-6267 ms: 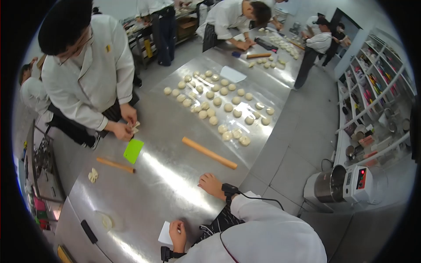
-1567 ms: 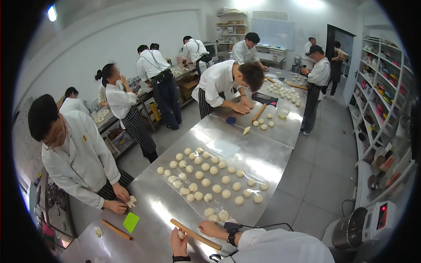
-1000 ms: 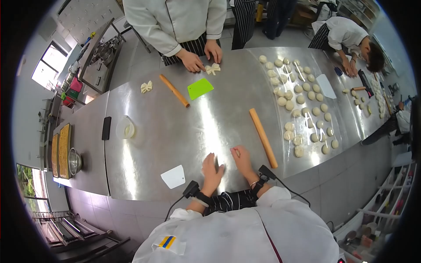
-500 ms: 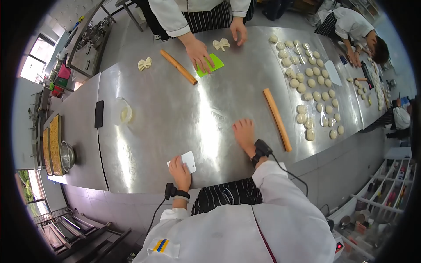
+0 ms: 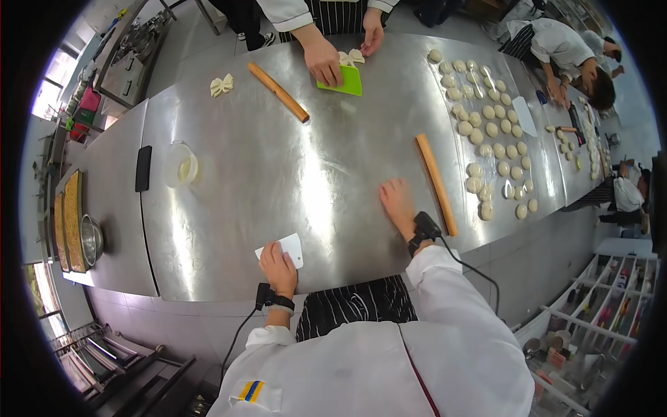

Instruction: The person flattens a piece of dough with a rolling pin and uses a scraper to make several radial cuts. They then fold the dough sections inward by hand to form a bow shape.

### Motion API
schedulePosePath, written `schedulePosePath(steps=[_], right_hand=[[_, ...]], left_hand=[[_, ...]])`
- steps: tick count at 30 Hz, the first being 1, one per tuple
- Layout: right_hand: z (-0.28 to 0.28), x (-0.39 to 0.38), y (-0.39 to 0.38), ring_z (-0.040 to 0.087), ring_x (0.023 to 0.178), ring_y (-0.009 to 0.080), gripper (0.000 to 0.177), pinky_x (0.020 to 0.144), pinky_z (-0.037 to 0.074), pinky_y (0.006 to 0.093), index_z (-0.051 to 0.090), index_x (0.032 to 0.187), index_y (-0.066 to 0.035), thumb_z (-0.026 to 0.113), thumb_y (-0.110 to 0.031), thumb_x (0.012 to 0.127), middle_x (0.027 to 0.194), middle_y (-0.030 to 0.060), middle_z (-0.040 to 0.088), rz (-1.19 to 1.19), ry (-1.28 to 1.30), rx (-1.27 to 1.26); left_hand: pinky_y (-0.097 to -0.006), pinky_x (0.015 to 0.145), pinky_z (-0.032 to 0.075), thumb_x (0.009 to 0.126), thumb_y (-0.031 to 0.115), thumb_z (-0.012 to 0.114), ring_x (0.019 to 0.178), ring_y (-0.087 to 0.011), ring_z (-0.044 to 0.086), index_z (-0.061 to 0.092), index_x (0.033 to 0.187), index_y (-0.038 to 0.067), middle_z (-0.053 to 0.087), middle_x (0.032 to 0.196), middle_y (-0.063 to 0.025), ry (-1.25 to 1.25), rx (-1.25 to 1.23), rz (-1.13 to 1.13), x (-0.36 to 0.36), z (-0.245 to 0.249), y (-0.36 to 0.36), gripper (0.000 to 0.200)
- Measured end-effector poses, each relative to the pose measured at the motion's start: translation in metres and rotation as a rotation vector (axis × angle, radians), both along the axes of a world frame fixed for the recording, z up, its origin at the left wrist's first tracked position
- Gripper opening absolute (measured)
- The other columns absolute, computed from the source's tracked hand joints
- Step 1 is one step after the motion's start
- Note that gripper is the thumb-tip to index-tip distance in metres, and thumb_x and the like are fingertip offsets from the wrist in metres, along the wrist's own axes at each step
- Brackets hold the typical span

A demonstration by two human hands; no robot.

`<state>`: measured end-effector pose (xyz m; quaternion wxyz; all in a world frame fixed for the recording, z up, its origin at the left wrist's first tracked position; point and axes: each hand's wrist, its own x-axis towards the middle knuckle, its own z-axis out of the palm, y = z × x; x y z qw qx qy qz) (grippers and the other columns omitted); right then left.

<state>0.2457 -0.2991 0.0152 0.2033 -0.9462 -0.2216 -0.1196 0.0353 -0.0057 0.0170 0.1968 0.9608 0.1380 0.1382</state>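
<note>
My left hand [image 5: 279,270] is at the table's near edge, its fingers closed over a white dough scraper [image 5: 290,247] that lies flat on the steel. My right hand [image 5: 398,203] rests on the tabletop with its fingers stretched forward and nothing in it. Just right of that hand lies a wooden rolling pin [image 5: 436,185], apart from it. Across the table, another person's hand [image 5: 324,61] holds a green scraper [image 5: 347,82] beside a bow-shaped piece of dough [image 5: 352,57]. That person's other hand [image 5: 372,35] is near the same dough.
Several dough balls [image 5: 491,129] lie in rows on the right, some under clear film. A second rolling pin [image 5: 279,92] and another dough bow [image 5: 221,85] are at the far side. A clear cup [image 5: 182,167], a black phone-like object [image 5: 143,168] and a metal bowl [image 5: 91,240] stand left.
The view has shifted slightly. My right hand has moved a little to the right over the table; my left stays on its scraper. The other person's green scraper has come closer to the dough bow.
</note>
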Motion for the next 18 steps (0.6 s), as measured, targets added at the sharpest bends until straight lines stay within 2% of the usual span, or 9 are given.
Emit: schedulePosePath(steps=[3,5,7,11,12,14,15,17,18], right_hand=[[0.004,-0.029,-0.036,0.051,0.098,0.0328,0.014,0.084,0.043,0.0444,0.058,0.09,-0.005,0.065,-0.006,0.078,0.097,0.0114,0.056,-0.13,-0.056,0.103],[-0.001,-0.071,-0.032,0.051,0.099,0.0334,0.015,0.085,0.043,0.0445,0.058,0.091,-0.005,0.064,-0.005,0.078,0.099,0.0124,0.056,-0.141,-0.031,0.128],[-0.006,-0.072,-0.017,0.05,0.1,0.034,0.016,0.085,0.043,0.0445,0.058,0.093,-0.004,0.064,-0.004,0.078,0.101,0.0134,0.056,-0.143,-0.019,0.165],[-0.024,-0.015,-0.001,0.049,0.098,0.0372,0.018,0.084,0.043,0.0456,0.057,0.093,-0.004,0.065,-0.003,0.077,0.1,0.0153,0.055,0.161,-0.059,0.078],[-0.021,-0.005,-0.008,0.049,0.098,0.0372,0.018,0.084,0.043,0.0456,0.057,0.093,-0.004,0.065,-0.003,0.077,0.1,0.0153,0.055,0.161,-0.043,0.079],[0.0,0.01,-0.02,0.048,0.098,0.038,0.019,0.085,0.042,0.0462,0.056,0.093,-0.004,0.065,-0.002,0.076,0.099,0.0162,0.054,0.053,0.08,0.179],[0.006,-0.001,-0.022,0.048,0.098,0.038,0.019,0.085,0.042,0.0462,0.056,0.093,-0.004,0.065,-0.002,0.076,0.099,0.0162,0.054,0.055,0.081,0.179],[0.014,-0.033,-0.023,0.049,0.099,0.0356,0.017,0.084,0.043,0.0439,0.057,0.092,-0.003,0.064,0.0,0.077,0.099,0.0148,0.054,-0.172,-0.029,0.198],[0.013,-0.036,-0.019,0.049,0.099,0.0356,0.017,0.084,0.043,0.0439,0.057,0.092,-0.003,0.064,0.0,0.077,0.099,0.0148,0.054,-0.177,-0.031,0.195]], left_hand=[[-0.0483,0.097,0.033,0.086,0.01,0.054,0.116,-0.0379,0.045,0.05,0.121,-0.002,0.051,0.124,-0.0194,-0.003,0.003,0.001,0.006,0.001,0.002,0.037],[-0.0484,0.097,0.033,0.085,0.01,0.054,0.117,-0.0379,0.045,0.05,0.121,-0.002,0.05,0.124,-0.0195,-0.015,-0.003,0.01,0.004,0.0,-0.002,0.037],[-0.0478,0.098,0.034,0.085,0.009,0.055,0.118,-0.0368,0.046,0.052,0.119,-0.001,0.051,0.125,-0.0183,-0.003,0.013,0.01,0.004,-0.003,0.001,0.036],[-0.0477,0.098,0.034,0.084,0.008,0.054,0.119,-0.0366,0.046,0.054,0.118,0.0,0.052,0.125,-0.0178,-0.021,0.043,-0.002,0.004,-0.001,0.0,0.034],[-0.0477,0.098,0.034,0.084,0.008,0.054,0.119,-0.0366,0.046,0.054,0.118,0.0,0.052,0.125,-0.0178,-0.005,0.042,-0.002,0.002,-0.001,0.0,0.034],[-0.0475,0.098,0.034,0.084,0.006,0.054,0.12,-0.0362,0.046,0.054,0.117,0.0,0.052,0.125,-0.0173,-0.006,0.032,0.011,0.004,-0.002,-0.001,0.034],[-0.0475,0.098,0.034,0.084,0.006,0.054,0.12,-0.0362,0.046,0.054,0.117,0.0,0.052,0.125,-0.0173,-0.005,0.032,0.013,0.003,-0.002,-0.002,0.034],[-0.0474,0.098,0.034,0.083,0.005,0.054,0.12,-0.036,0.046,0.054,0.118,0.0,0.052,0.125,-0.0173,0.017,0.053,0.001,0.004,-0.002,0.001,0.035],[-0.0474,0.098,0.034,0.083,0.005,0.054,0.12,-0.036,0.046,0.054,0.118,0.0,0.052,0.125,-0.0173,0.017,0.051,-0.003,0.006,-0.002,0.001,0.035]])
